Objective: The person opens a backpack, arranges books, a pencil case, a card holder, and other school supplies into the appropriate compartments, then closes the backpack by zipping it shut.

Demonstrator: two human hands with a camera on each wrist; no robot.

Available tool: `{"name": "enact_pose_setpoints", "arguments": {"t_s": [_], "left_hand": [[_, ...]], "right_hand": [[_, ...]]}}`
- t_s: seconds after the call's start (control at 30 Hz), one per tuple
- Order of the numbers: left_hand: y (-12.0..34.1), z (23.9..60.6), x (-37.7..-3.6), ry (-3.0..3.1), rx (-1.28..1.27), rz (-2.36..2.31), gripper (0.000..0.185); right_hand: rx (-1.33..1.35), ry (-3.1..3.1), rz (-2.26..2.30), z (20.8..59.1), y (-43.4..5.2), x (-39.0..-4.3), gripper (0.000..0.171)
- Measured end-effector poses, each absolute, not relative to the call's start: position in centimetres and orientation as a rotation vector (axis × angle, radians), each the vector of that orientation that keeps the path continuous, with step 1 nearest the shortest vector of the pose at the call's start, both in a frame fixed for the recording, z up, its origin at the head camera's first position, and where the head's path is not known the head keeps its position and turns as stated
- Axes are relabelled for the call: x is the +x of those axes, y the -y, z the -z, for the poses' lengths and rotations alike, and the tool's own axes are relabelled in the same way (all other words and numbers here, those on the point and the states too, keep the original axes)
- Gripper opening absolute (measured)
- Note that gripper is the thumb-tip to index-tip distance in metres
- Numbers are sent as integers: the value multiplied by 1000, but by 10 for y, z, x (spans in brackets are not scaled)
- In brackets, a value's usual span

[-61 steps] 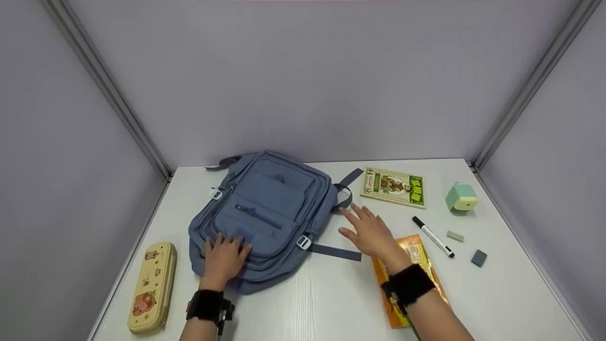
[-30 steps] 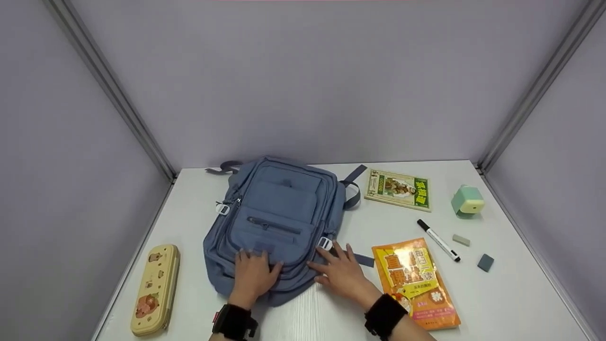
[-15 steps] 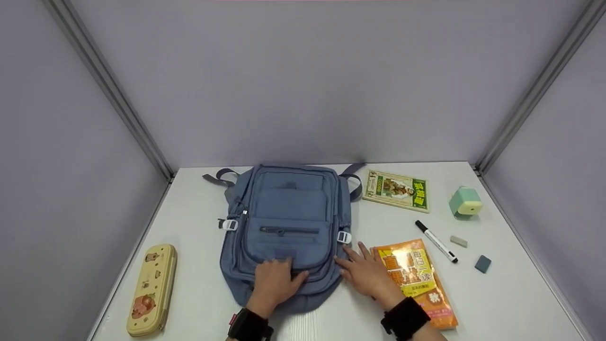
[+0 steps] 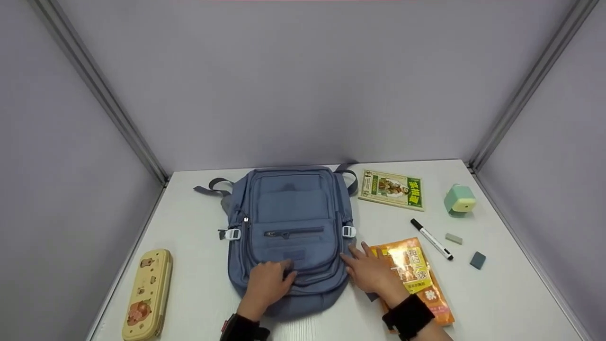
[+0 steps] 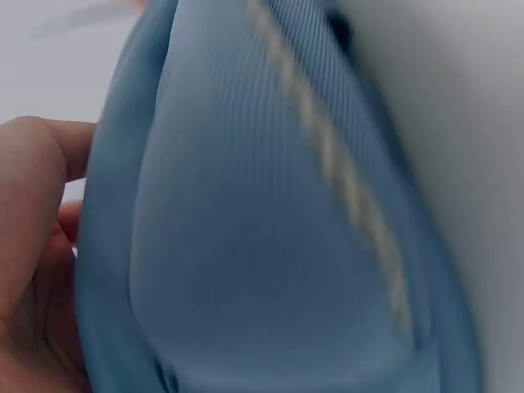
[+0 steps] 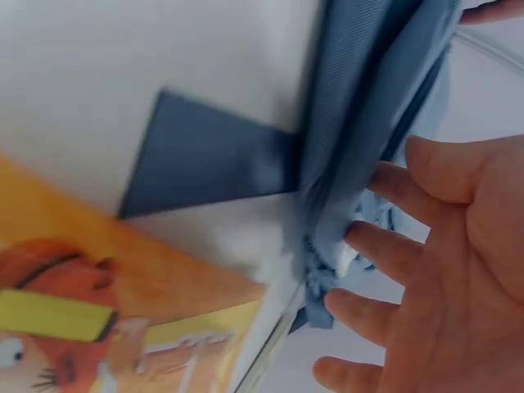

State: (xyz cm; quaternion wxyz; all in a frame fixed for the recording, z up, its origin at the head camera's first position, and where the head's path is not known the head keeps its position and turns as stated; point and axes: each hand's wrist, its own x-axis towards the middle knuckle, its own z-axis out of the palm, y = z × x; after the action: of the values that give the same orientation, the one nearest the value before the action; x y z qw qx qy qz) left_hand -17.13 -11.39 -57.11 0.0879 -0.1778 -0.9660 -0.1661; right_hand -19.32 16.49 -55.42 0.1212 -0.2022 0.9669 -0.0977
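A blue backpack (image 4: 293, 203) lies on the white table, its front pocket upward and its top toward the back wall. At its lower front my left hand (image 4: 267, 284) grips the fabric with curled fingers. In the left wrist view, the thumb and fingers (image 5: 41, 237) of that hand sit at the edge of the backpack (image 5: 262, 229). My right hand (image 4: 371, 272) has its fingers spread and touches the bag's lower right side. In the right wrist view, the fingertips of the right hand (image 6: 442, 270) meet the bag's side (image 6: 352, 155), beside a loose strap (image 6: 213, 155).
An orange book (image 4: 416, 279) lies partly beneath my right forearm. Farther back are a green booklet (image 4: 392, 190), a mint pencil sharpener (image 4: 459, 201), a marker (image 4: 432, 239), a grey eraser (image 4: 453, 238) and a dark eraser (image 4: 477, 260). A yellow pencil case (image 4: 147, 293) lies left.
The backpack has turned from a slant to nearly straight and shifted right and nearer. My right hand came down to its side. My left hand moved right with the bag, its fingers now curled.
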Motion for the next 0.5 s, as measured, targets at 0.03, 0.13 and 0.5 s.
{"name": "enact_pose_setpoints", "arguments": {"t_s": [0.03, 0.13, 0.5], "left_hand": [[119, 572, -172, 2852, -506, 526, 24], [131, 577, -175, 2723, -419, 577, 15], [144, 586, -170, 2528, -148, 523, 23]], "right_hand": [[-605, -2803, 303, 552, -162, -191, 39], [-632, -2745, 348, 546, -157, -187, 40], [-592, -2691, 427, 556, -155, -184, 50]]}}
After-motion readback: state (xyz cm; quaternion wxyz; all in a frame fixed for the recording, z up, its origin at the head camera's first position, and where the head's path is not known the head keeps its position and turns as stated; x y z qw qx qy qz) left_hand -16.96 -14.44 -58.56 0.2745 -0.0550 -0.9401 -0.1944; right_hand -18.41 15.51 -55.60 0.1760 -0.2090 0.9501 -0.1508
